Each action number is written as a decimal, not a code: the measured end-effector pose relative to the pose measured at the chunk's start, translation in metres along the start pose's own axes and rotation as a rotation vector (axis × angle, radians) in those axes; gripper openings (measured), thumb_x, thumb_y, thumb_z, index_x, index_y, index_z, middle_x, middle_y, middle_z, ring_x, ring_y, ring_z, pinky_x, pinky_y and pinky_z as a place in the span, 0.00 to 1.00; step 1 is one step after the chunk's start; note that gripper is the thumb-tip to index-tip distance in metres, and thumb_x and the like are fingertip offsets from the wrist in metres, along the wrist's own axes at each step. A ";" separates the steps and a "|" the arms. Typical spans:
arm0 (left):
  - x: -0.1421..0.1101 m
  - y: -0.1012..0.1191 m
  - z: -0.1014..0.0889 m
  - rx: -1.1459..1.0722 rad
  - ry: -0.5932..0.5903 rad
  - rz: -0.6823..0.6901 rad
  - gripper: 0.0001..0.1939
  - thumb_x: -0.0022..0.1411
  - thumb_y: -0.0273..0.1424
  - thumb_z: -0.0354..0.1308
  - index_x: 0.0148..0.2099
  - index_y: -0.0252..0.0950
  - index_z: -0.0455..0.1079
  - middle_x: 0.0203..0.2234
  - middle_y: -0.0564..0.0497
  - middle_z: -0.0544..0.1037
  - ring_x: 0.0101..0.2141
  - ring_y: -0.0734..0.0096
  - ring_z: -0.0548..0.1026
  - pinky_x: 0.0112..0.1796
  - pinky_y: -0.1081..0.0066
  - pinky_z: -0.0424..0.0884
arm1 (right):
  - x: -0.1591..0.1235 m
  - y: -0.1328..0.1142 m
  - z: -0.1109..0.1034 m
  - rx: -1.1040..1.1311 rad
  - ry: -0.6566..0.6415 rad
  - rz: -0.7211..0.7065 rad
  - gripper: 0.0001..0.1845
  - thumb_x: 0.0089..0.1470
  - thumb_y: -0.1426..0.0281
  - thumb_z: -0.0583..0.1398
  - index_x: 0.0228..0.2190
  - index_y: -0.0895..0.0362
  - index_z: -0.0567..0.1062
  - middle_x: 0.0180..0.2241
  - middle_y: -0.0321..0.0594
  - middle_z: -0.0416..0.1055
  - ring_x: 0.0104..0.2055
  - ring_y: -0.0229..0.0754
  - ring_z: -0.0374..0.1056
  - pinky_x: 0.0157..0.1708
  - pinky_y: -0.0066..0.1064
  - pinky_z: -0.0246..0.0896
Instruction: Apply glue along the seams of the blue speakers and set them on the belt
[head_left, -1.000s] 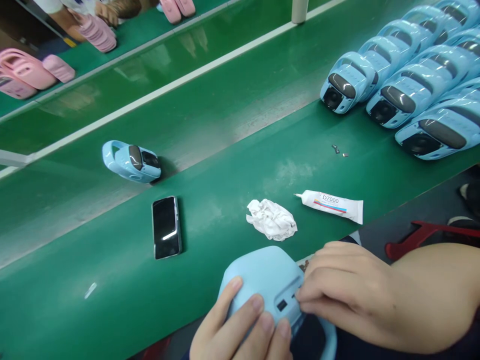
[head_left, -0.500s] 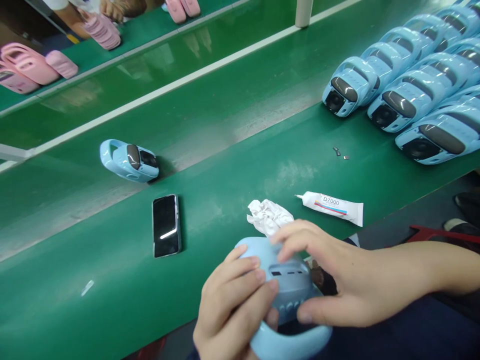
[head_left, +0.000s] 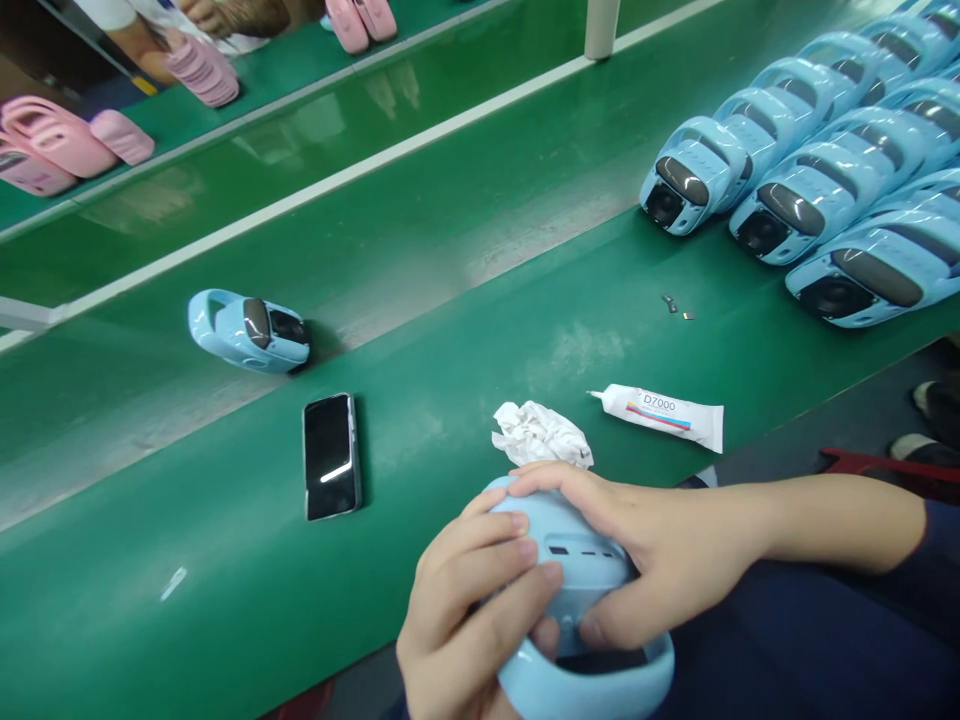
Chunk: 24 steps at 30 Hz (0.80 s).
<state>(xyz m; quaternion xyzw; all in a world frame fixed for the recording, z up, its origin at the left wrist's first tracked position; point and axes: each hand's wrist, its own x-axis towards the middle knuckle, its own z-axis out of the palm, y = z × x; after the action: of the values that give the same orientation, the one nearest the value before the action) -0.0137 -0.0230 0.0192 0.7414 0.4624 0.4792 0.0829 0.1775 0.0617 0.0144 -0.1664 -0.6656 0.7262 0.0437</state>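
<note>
A light blue plastic speaker with a loop handle [head_left: 589, 570] is held low in front of me, past the bench's near edge, its side with port slots facing up. My left hand [head_left: 476, 590] wraps its fingers around the left side. My right hand [head_left: 637, 545] grips it from the right, fingertips over the far end and thumb on the surface near the handle. Just beyond the hands lies a crumpled white tissue [head_left: 540, 432]. To its right rests a white glue tube [head_left: 664, 415] marked D7000, nozzle pointing left.
A black phone [head_left: 331, 456] lies on the green bench [head_left: 420, 540]. Another blue speaker [head_left: 251, 330] stands at the left; rows of them [head_left: 817, 210] fill the far right. Several tiny cards [head_left: 670, 303] lie before those. Across, a person's hands [head_left: 217, 18] are near pink parts [head_left: 202, 72].
My right hand has come down onto the blue speaker, its fingers now resting over the far end and its thumb shifted left. The left hand keeps its grip. The view has shifted slightly.
</note>
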 end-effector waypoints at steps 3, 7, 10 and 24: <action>0.001 -0.001 0.002 -0.014 0.011 -0.013 0.09 0.65 0.31 0.56 0.35 0.35 0.75 0.32 0.51 0.75 0.37 0.63 0.77 0.43 0.54 0.81 | 0.000 -0.001 0.001 0.026 0.026 -0.014 0.49 0.49 0.67 0.66 0.64 0.52 0.46 0.65 0.49 0.49 0.66 0.50 0.50 0.64 0.44 0.50; 0.002 -0.002 0.001 -0.022 -0.033 -0.025 0.08 0.66 0.30 0.55 0.37 0.36 0.75 0.33 0.50 0.75 0.38 0.62 0.77 0.43 0.53 0.81 | 0.000 0.001 0.001 0.026 0.036 -0.008 0.50 0.48 0.67 0.66 0.65 0.52 0.46 0.65 0.48 0.49 0.66 0.50 0.51 0.63 0.43 0.50; 0.002 -0.003 0.000 -0.026 -0.038 -0.031 0.08 0.66 0.30 0.55 0.37 0.37 0.75 0.32 0.50 0.75 0.38 0.62 0.77 0.43 0.53 0.81 | 0.000 0.002 0.001 0.027 0.039 -0.002 0.50 0.48 0.66 0.66 0.65 0.51 0.47 0.65 0.46 0.49 0.65 0.49 0.52 0.63 0.42 0.50; -0.001 -0.003 0.002 -0.041 -0.036 -0.048 0.08 0.66 0.30 0.54 0.38 0.37 0.75 0.34 0.51 0.74 0.39 0.62 0.77 0.45 0.53 0.80 | -0.002 0.002 0.002 0.059 0.055 0.024 0.49 0.48 0.67 0.66 0.64 0.49 0.48 0.65 0.44 0.50 0.65 0.49 0.52 0.62 0.41 0.52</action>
<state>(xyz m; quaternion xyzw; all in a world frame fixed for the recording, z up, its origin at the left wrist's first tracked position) -0.0138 -0.0211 0.0160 0.7367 0.4687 0.4731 0.1178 0.1796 0.0592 0.0129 -0.1931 -0.6403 0.7412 0.0581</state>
